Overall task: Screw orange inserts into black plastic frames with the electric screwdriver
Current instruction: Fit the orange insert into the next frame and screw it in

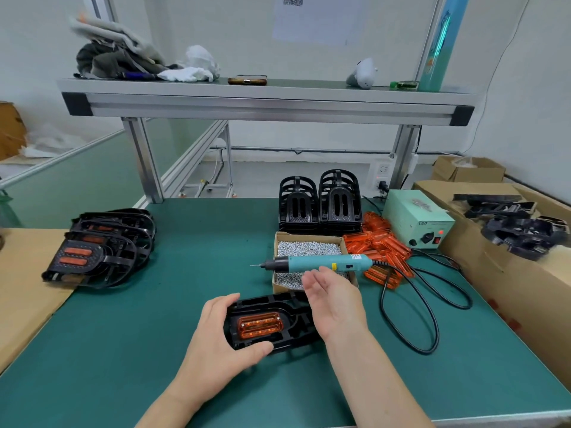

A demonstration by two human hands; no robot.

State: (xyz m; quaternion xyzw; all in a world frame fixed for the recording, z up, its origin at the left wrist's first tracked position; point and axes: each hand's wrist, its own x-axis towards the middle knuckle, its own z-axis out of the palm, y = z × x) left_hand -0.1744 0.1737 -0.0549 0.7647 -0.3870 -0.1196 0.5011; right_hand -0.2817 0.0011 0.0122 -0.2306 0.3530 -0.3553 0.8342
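Head view, the only one. Black frame (268, 304) lies flat on the green mat (139, 319), near the front edge, with an orange insert (259, 325) seated in its recess. Left hand (216, 332) grips the frame's left end, thumb and fingers curled round the rim. Right hand (332, 299) hovers over the frame's right end, fingers straight and slightly apart, holding nothing. Electric screwdriver (321, 263) lies across the box of screws (309, 248), just beyond the right fingertips, bit pointing left.

Bright spots show at the insert's top corners, maybe screws; can't tell if they are driven.

Step, as I read it: insert placed, fastening not finished. Next move calls for taking the driver by its barrel, keeping the frame pinned, and setting the bit square on a corner hole.
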